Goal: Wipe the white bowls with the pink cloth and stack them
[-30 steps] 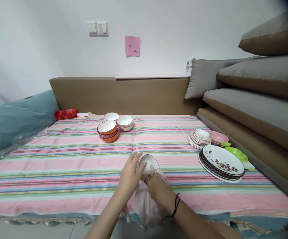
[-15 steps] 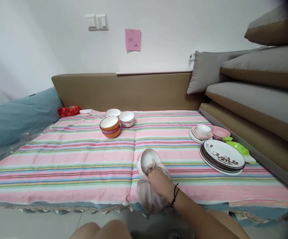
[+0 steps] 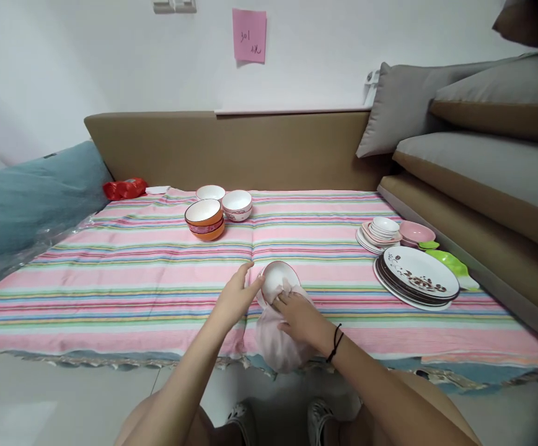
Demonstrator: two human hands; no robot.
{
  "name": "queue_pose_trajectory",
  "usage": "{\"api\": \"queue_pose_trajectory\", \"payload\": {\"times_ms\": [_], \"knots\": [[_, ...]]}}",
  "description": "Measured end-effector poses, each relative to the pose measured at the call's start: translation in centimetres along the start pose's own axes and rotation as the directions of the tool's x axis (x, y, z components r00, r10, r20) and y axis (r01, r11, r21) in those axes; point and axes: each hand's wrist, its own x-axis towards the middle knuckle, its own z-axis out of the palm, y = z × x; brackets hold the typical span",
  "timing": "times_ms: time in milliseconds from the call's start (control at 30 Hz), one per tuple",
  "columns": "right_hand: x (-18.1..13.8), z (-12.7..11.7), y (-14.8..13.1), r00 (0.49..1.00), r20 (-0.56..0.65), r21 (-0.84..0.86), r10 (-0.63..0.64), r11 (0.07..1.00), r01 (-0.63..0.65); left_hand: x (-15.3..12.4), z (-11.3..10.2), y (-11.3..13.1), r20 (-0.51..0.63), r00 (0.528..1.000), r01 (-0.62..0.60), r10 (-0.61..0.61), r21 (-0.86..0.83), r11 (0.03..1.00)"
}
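A white bowl with a dark reddish rim [image 3: 278, 272] sits near the front middle of the striped cloth, its opening facing up toward me. My right hand [image 3: 298, 314], with a black cord at the wrist, presses a pale pinkish rag [image 3: 281, 344] into the bowl; the rag hangs down over its near side. My left hand [image 3: 237, 295] is at the bowl's left side, fingers and thumb spread. The thumb tip is by the rim; whether it touches I cannot tell.
Farther back stand stacked orange bowls [image 3: 206, 222] and white patterned bowls [image 3: 237, 204]. At right are a stack of dark-edged plates [image 3: 420, 272], small white dishes [image 3: 384, 228], a pink bowl [image 3: 416, 231] and a green leaf-shaped dish [image 3: 450, 263]. Cushions [image 3: 478, 167] pile up on the right.
My left hand has come into view and reached the bowl's left side. The fingers of my right hand have spread a little on the rag. The view has tilted downward.
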Motion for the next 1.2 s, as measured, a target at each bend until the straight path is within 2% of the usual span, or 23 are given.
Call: {"api": "queue_pose_trajectory", "payload": {"times_ms": [100, 200, 300, 500, 633, 900, 1033, 1200], "knots": [[-0.1, -0.3, 0.2, 1.0, 0.01, 0.059, 0.002, 0.998, -0.002, 2.5, 1.7, -4.0, 0.113, 0.993, 0.032, -0.037, 0.039, 0.999], [0.0, -0.6, 0.1, 0.999, -0.017, 0.11, 0.039, 0.993, -0.037, 3.2, 3.2, -5.5, 0.145, 0.989, -0.038, 0.033, 0.031, 0.999], [0.3, -0.9, -0.1, 0.997, -0.044, 0.13, 0.056, 0.99, -0.05, 3.2, 3.9, -5.5, 0.121, 0.987, -0.115, 0.109, 0.043, 0.992], [0.6, -0.9, -0.2, 0.994, -0.103, 0.103, 0.048, 0.994, -0.037, 2.7, 3.2, -5.5, 0.177, 0.98, -0.093, 0.092, 0.001, 0.996], [0.8, -0.6, 0.0, 0.991, -0.115, 0.093, 0.068, 0.994, -0.057, 2.5, 2.7, -5.6, 0.238, 0.961, -0.139, 0.137, -0.009, 0.99], [1.3, -1.5, 0.5, 0.993, -0.116, 0.107, 0.024, 0.994, -0.012, 1.7, 2.6, -5.1, 0.234, 0.964, -0.151, 0.128, 0.081, 0.985], [1.9, -1.8, 0.3, 0.979, -0.19, 0.164, 0.078, 0.985, -0.046, 1.7, 2.8, -5.3, 0.217, 0.972, -0.124, 0.095, 0.123, 0.985], [1.8, -2.9, -0.7, 0.934, -0.316, 0.104, 0.166, 0.985, -0.14, 1.9, 2.7, -5.4, 0.231, 0.961, -0.184, 0.153, 0.118, 0.976]]}}
